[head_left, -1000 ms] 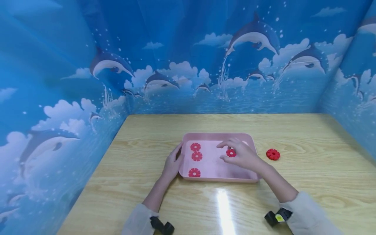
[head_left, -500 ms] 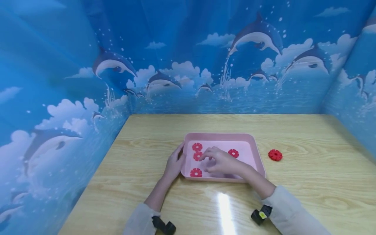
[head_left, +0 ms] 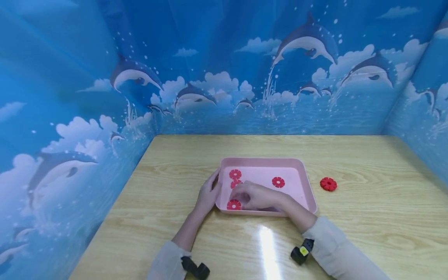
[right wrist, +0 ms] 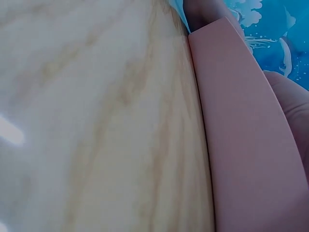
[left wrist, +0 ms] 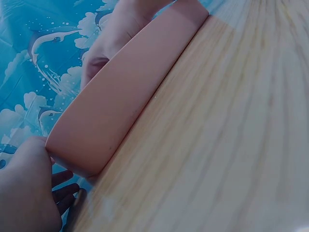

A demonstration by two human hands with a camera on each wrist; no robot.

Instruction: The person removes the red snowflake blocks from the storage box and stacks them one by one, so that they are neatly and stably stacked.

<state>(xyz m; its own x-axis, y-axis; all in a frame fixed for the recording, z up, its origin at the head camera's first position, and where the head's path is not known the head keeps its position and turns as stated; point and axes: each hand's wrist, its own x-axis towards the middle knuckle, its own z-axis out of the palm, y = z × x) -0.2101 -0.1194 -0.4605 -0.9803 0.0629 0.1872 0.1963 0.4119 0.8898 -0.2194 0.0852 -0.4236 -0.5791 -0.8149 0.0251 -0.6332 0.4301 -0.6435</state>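
A pink tray (head_left: 304,194) lies on the table with flat, notched red flower-shaped discs inside. My left hand (head_left: 207,196) holds its left wall; in the left wrist view, that hand's thumb is at the rim and its fingers are around the corner of the tray (left wrist: 116,111). My right hand (head_left: 257,195) reaches into the tray's near left part, its curved fingers spread around the near red disc (head_left: 233,204). Its fingertips are right at that disc's edge. Another red disc (head_left: 236,183) is partly covered by this hand, just below a third disc (head_left: 235,174).
A single red disc (head_left: 278,182) lies in the right half of the tray. Outside, to the right, a thicker red flower-shaped piece (head_left: 328,184) sits on the wooden table (head_left: 367,217). A blue dolphin-print curtain (head_left: 224,70) stands behind the table and along its sides.
My right hand has moved left and toward me across the tray, down to the near left disc, its fingers drawing closer together. The left hand stays at the tray wall.
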